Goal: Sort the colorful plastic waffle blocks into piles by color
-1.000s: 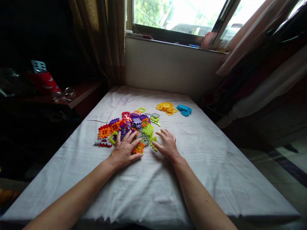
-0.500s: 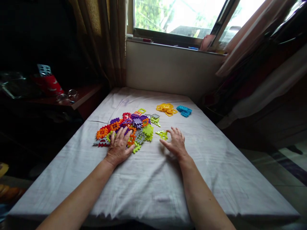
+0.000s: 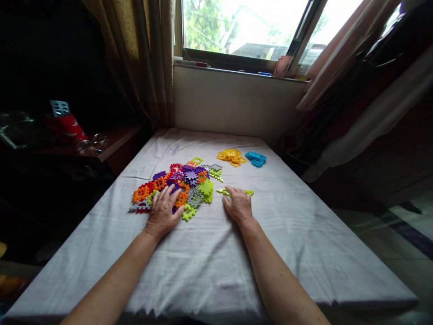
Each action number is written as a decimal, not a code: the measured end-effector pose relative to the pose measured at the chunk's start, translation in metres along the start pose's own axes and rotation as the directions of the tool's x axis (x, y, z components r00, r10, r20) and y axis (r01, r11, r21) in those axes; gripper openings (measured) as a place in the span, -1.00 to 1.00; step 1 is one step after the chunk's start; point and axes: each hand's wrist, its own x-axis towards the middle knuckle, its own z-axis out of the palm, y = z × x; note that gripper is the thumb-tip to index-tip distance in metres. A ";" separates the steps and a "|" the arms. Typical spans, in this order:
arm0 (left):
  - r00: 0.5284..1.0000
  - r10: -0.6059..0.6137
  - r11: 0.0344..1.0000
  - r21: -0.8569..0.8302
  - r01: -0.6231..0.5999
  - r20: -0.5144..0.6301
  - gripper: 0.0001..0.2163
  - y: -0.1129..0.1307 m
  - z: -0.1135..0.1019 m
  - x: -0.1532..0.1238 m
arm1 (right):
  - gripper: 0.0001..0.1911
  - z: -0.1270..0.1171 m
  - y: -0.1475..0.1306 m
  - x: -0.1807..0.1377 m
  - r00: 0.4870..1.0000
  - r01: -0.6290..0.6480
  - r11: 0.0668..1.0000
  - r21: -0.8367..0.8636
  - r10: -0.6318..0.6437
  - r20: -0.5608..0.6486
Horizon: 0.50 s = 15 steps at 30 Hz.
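My left hand point(image 3: 163, 213) rests on the near side of a mixed pile of interlocking plastic building pieces point(image 3: 193, 197) in orange, purple, grey, red and lime green. Its fingers are spread and lie on the pieces without gripping any. To the right of the pile, my right hand point(image 3: 239, 204) is lowered to the cloth, fingers bent down over a lime green building piece point(image 3: 249, 192) whose edge sticks out at the right. Another bit of lime green point(image 3: 222, 192) shows left of the fingers. The fingertips themselves are partly hidden.
Farther back lie a heap of yellow pieces point(image 3: 232, 156) and a heap of blue pieces point(image 3: 256, 159). A pale cloth point(image 3: 209, 280) covers the table. On a side shelf at the left stand a red container point(image 3: 69, 128) and glasses point(image 3: 91, 143). A window is ahead; clothes hang at the right.
My right hand has come down over the lime green pieces and its fingers have drawn in; some green now shows on its right side. My left hand stays on the pile. The view has shifted slightly.
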 end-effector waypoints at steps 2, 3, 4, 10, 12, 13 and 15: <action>1.000 0.005 1.000 0.000 -0.005 -0.004 -0.50 -0.001 0.000 0.001 | -0.71 0.002 -0.008 -0.002 1.000 0.005 0.999 -0.033 -0.004 0.030; 1.000 0.007 1.000 0.001 -0.007 -0.007 -0.51 -0.001 0.000 0.001 | -0.75 0.003 -0.009 -0.002 0.999 0.012 0.999 -0.038 -0.011 0.035; 1.000 0.008 1.000 0.001 -0.008 -0.010 -0.51 -0.002 0.000 0.001 | -0.78 0.004 -0.009 -0.003 0.999 0.022 0.999 -0.035 -0.021 0.034; 0.999 0.018 1.000 0.006 -0.018 -0.033 -0.53 -0.003 0.000 0.001 | -0.73 -0.002 0.020 0.002 0.984 -0.107 0.994 0.025 0.109 -0.140; 0.999 0.022 1.000 0.013 -0.022 -0.042 -0.54 -0.003 0.001 0.001 | -0.73 -0.005 0.034 0.003 0.956 -0.221 0.975 0.037 0.224 -0.191; 0.999 0.025 1.000 0.017 -0.024 -0.046 -0.54 -0.004 0.001 0.001 | -0.73 -0.007 0.041 0.003 0.940 -0.272 0.961 0.040 0.275 -0.200; 0.998 0.033 0.999 0.024 -0.032 -0.053 -0.54 -0.004 0.002 0.001 | -0.73 -0.007 0.049 0.003 0.916 -0.342 0.939 0.045 0.344 -0.206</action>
